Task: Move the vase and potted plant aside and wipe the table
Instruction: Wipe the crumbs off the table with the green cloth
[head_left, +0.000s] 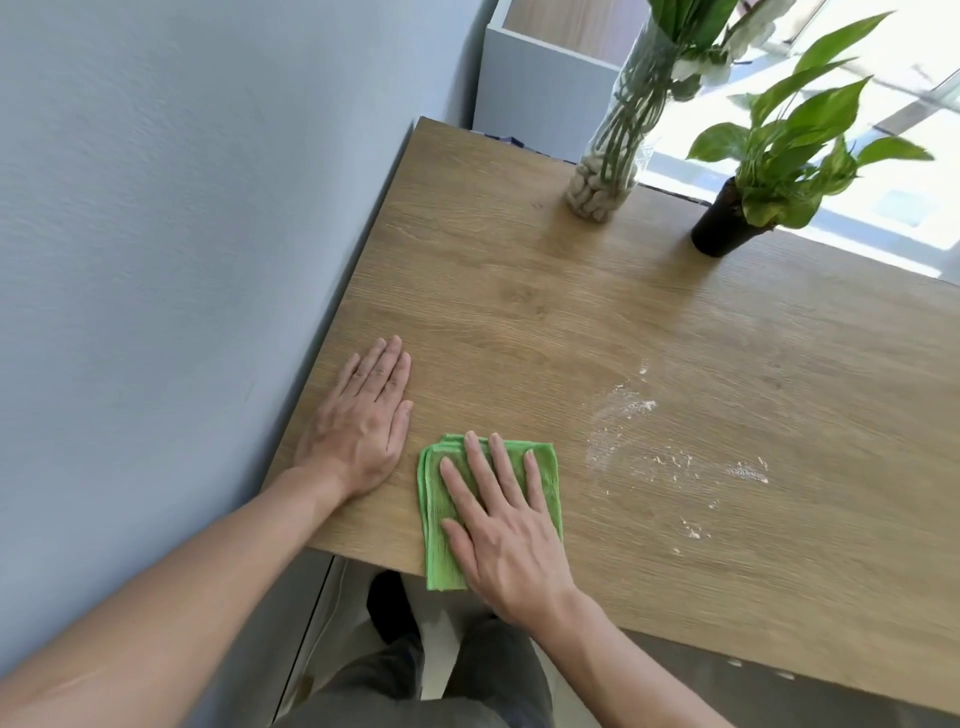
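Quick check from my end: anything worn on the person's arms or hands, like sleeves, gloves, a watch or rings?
Nothing visible. Both forearms are bare up to the frame edge, with no sleeves in view. The left hand and right hand have no gloves, watch, bracelet or clear rings.

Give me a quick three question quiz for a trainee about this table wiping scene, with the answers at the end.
1. True or false: the right hand lies flat on the green cloth.
2. Which stands nearer the wall: A the glass vase, or B the potted plant?
3. Fill in: the white powder lies to the ___ of the cloth.

Key: 1 true. 2 A. 3 right. The left hand rests flat on the bare table.
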